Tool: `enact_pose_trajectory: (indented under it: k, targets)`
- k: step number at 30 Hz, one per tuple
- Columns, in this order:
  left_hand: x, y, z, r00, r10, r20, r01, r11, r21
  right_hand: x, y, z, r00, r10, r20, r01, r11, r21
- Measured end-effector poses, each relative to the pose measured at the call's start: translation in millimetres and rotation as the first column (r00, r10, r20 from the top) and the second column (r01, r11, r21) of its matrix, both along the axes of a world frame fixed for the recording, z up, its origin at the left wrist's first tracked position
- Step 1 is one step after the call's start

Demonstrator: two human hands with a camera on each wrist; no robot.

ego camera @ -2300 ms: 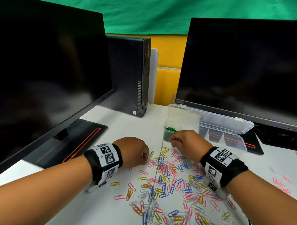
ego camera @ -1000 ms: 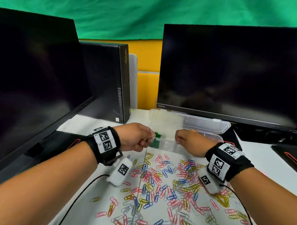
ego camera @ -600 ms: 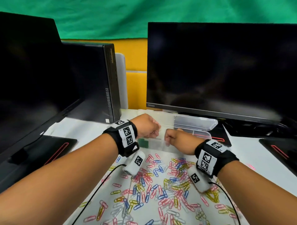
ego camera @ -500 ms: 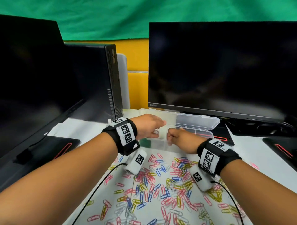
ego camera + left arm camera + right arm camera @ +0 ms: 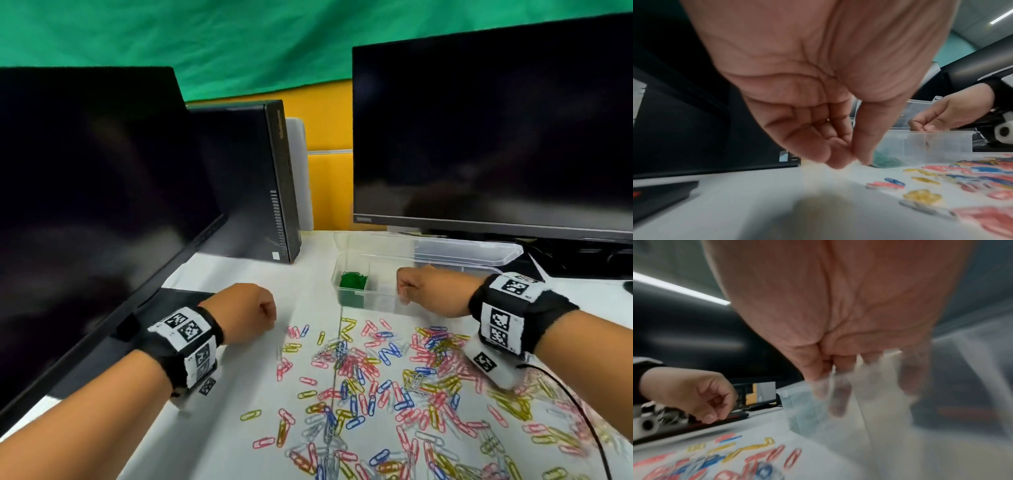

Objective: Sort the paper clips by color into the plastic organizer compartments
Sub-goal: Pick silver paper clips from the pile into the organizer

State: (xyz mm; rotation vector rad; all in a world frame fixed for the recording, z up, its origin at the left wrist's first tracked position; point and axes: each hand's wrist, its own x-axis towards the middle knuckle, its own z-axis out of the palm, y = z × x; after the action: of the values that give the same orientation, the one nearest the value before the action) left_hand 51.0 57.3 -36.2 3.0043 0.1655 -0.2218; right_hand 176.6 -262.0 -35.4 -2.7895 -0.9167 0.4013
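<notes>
No brand or label text is legible: the small logo on the bezel of the right monitor [image 5: 493,137] and the lettering on the edge of the black computer tower [image 5: 253,181] are too blurred to read, and the wristbands [image 5: 185,339] show only black-and-white square markers. The clear plastic organizer [image 5: 376,270], lid open, stands on the white table [image 5: 239,274] in front of the right monitor; its leftmost compartment holds green paper clips [image 5: 353,280]. Mixed paper clips [image 5: 376,370] lie scattered on the table nearer the person. The left hand [image 5: 250,311], fingers curled to the thumb, hovers beside the scatter, and no clip can be made out in it. The right hand [image 5: 428,289] is curled at the organizer's front wall, its contents blurred, so its grip cannot be told. A left monitor [image 5: 85,205] borders the workspace.
</notes>
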Motion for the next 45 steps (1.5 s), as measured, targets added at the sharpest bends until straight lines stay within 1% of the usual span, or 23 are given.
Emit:
enact_pose_trajectory:
  k: [2,3,5,7,8,9,11,13,17,21,24,27,28,30,32,33,34,35,37,38,39,42,45]
  targets:
    - [-9.0,1.4,-6.4,1.000,-0.020,-0.007,0.020,0.999,-0.025,-8.3,8.0,12.9,0.989,0.021,0.150,-0.001,0.991,-0.137]
    - [-12.7,0.3,-8.4,0.998,-0.047,-0.036,0.046,0.999,-0.020,-14.5,13.8,18.9,0.965,0.022,0.260,0.019,0.988,-0.156]
    - [-16.2,-0.9,-12.2,0.992,-0.107,-0.065,0.106,0.994,-0.027,-33.2,28.6,28.6,0.892,0.030,0.452,0.021,0.994,-0.109]
    - [-18.4,-1.7,-12.8,0.989,-0.139,-0.054,0.135,0.988,-0.079,-53.5,46.7,29.1,0.840,0.103,0.534,-0.078,0.995,-0.068]
    - [-19.4,-2.2,-13.2,0.987,-0.153,-0.056,0.147,0.984,-0.097,-61.5,55.9,25.6,0.840,0.166,0.516,-0.147,0.986,-0.077]
    - [-20.6,-3.3,-13.4,0.984,-0.166,-0.068,0.158,0.982,-0.105,-67.5,64.9,19.8,0.860,0.233,0.454,-0.221,0.972,-0.080]
    - [-23.2,-4.9,-16.0,0.979,-0.186,-0.085,0.176,0.978,-0.108,-72.2,80.6,4.9,0.916,0.321,0.242,-0.319,0.947,-0.051]
    - [-24.7,-4.8,-19.0,0.980,-0.189,-0.065,0.182,0.978,-0.106,-71.5,93.8,-7.6,0.929,0.360,0.085,-0.359,0.933,-0.033]
    - [-25.2,-1.8,-22.8,0.983,-0.180,-0.039,0.174,0.977,-0.120,-68.4,110.5,-19.6,0.917,0.398,0.034,-0.396,0.917,-0.049]
    - [-25.9,-3.7,-25.8,0.979,-0.204,-0.015,0.203,0.977,-0.071,-66.7,115.9,-23.8,0.916,0.402,0.010,-0.401,0.915,-0.049]
    - [-25.7,-3.2,-25.4,0.980,-0.193,0.049,0.196,0.977,-0.077,-61.7,111.1,-19.4,0.941,0.333,-0.050,-0.331,0.942,0.056]
    - [-25.7,-1.8,-24.5,0.981,-0.165,0.099,0.174,0.981,-0.087,-51.9,103.4,-12.8,0.950,0.226,-0.217,-0.146,0.932,0.331]
    - [-25.5,-1.3,-25.0,0.982,-0.163,0.093,0.171,0.981,-0.094,-49.1,101.4,-12.1,0.936,0.192,-0.296,-0.059,0.913,0.404]
    - [-25.3,-1.1,-26.5,0.984,-0.172,0.043,0.176,0.978,-0.109,-44.2,98.6,-12.2,0.896,0.128,-0.424,0.092,0.883,0.460]
    - [-24.9,-2.0,-26.1,0.984,-0.177,0.001,0.176,0.978,-0.111,-42.0,97.4,-14.0,0.829,0.090,-0.552,0.199,0.875,0.441]
    - [-24.9,-2.6,-25.7,0.984,-0.180,-0.004,0.179,0.979,-0.099,-42.8,98.2,-14.0,0.796,0.088,-0.599,0.211,0.887,0.410]
    - [-24.7,-2.7,-26.4,0.983,-0.185,-0.004,0.184,0.979,-0.084,-43.5,99.4,-14.7,0.792,0.086,-0.604,0.177,0.915,0.362]
    - [-24.4,-3.1,-27.2,0.982,-0.188,-0.010,0.187,0.980,-0.068,-45.5,101.2,-13.9,0.829,0.093,-0.552,0.088,0.952,0.294]
    - [-23.7,-3.8,-29.1,0.982,-0.185,-0.038,0.184,0.982,-0.038,-50.0,106.3,-14.2,0.939,0.161,-0.305,-0.135,0.985,0.106]
    - [-23.3,-4.1,-29.9,0.983,-0.176,-0.042,0.175,0.984,-0.033,-52.3,109.2,-16.6,0.960,0.209,-0.185,-0.208,0.978,0.025]
    - [-22.9,-4.2,-30.4,0.986,-0.163,-0.033,0.162,0.986,-0.039,-55.1,111.5,-18.0,0.964,0.240,-0.114,-0.245,0.969,-0.030]
    - [-21.8,-4.0,-29.0,0.992,-0.124,0.031,0.126,0.985,-0.119,-61.1,115.4,-25.4,0.952,0.302,-0.045,-0.305,0.946,-0.110]
    - [-20.8,-2.9,-28.7,0.993,-0.118,0.023,0.121,0.977,-0.176,-59.4,116.5,-21.4,0.951,0.286,-0.120,-0.295,0.953,-0.067]
